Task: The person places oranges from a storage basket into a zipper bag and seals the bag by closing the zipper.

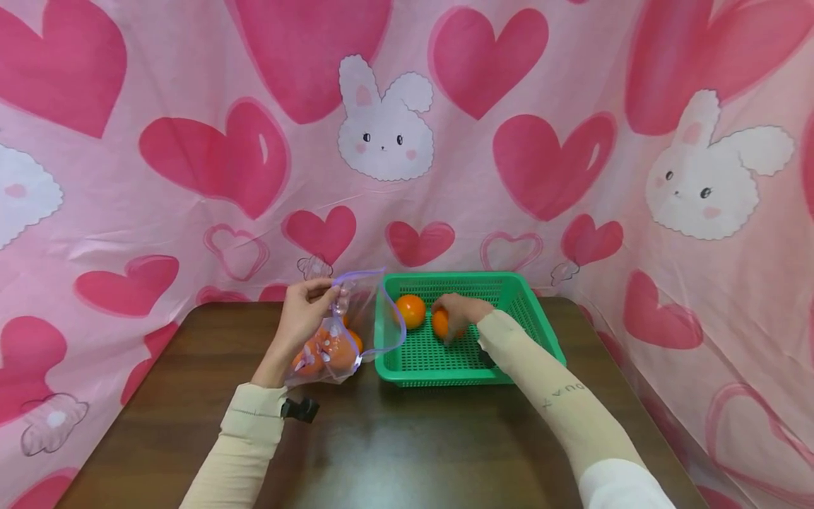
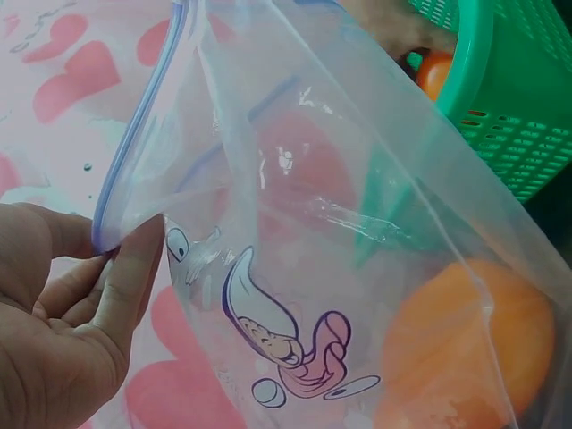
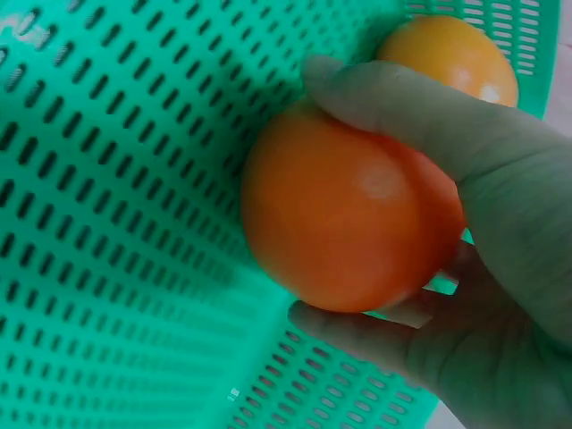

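Note:
My left hand (image 1: 307, 311) pinches the purple-edged rim of a clear zip bag (image 2: 268, 179) between thumb and fingers, and the bag's mouth gapes toward the basket. Several oranges (image 2: 469, 344) lie inside the bag, which has cartoon prints on its side. In the green basket (image 1: 445, 377), my right hand (image 1: 463, 312) curls its thumb and fingers round an orange (image 3: 349, 210). Another orange (image 1: 410, 312) sits just left of it on the basket floor, also showing at the top of the right wrist view.
Bag and basket stand side by side on a dark wooden table (image 1: 407, 452). A pink cloth (image 1: 470, 162) with hearts and rabbits hangs behind and at the right. The basket's raised rim lies between its oranges and the bag.

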`<state>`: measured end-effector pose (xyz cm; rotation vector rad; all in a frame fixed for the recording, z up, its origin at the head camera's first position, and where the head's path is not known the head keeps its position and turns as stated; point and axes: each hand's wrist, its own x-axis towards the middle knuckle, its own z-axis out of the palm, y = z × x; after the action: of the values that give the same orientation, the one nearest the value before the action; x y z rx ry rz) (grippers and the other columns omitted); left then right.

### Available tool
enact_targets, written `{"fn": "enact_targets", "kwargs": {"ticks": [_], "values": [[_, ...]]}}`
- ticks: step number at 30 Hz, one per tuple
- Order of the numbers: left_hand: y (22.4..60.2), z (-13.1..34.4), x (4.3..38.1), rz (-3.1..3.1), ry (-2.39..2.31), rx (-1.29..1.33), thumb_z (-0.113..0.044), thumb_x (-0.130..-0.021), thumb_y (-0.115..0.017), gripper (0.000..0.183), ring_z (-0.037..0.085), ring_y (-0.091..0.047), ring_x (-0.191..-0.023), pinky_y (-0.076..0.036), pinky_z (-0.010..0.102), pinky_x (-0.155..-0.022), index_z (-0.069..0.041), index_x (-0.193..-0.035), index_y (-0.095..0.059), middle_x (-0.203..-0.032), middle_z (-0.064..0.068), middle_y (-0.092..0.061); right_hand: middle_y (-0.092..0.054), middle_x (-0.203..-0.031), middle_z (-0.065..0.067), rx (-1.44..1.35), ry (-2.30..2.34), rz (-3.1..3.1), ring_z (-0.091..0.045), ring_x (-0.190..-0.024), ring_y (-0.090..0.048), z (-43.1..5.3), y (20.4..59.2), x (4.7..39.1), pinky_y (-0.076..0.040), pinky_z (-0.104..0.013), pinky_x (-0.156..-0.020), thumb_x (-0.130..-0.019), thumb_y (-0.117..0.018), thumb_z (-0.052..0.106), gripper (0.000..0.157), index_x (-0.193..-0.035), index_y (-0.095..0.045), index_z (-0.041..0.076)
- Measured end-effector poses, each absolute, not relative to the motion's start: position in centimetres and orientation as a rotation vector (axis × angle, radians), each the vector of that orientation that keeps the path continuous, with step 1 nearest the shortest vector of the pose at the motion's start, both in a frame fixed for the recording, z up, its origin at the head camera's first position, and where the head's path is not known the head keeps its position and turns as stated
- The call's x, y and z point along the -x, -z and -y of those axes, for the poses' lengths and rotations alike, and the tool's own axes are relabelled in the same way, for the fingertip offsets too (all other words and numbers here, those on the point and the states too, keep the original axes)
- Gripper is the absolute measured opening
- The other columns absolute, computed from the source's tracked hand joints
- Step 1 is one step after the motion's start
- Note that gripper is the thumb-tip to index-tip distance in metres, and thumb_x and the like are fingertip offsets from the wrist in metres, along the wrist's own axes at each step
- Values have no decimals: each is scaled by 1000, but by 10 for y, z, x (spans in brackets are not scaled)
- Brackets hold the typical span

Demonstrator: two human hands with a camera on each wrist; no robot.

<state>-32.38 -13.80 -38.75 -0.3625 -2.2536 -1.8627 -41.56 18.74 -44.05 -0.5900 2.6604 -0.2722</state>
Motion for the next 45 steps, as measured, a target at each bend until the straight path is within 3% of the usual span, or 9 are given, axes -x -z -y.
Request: {"fn": "enact_targets", "kwargs": {"ticks": [13,30,45], "values": [[389,139,324,2243,1864,339,-6,-99,-64,28,3,-71,-79,-61,23,-71,14,-119,-66,-108,31,-71,-54,-133,-10,605,236,-2639,-27,-113,-52,-192,445,416,-54,-44,-96,-75,-92,25,74,-139,-57,11],[390,141,320,2237,1854,314,-5,-99,-64,28,2,-69,-77,-60,21,-69,15,-118,-66,-102,23,-73,-56,-126,-11,697,382,-2675,-24,-102,-56,-206,425,412,-57,-36,-83,-76,-90,30,70,-135,-61,8],[390,141,320,2242,1888,315,-6,-100,-63,28,4,-70,-76,-61,22,-71,14,-119,-66,-107,30,-70,-62,-121,-6,829,577,-2726,-22,-101,-59,-202,404,401,-58,-34,-84,-76,-90,28,71,-136,-59,6]]}}
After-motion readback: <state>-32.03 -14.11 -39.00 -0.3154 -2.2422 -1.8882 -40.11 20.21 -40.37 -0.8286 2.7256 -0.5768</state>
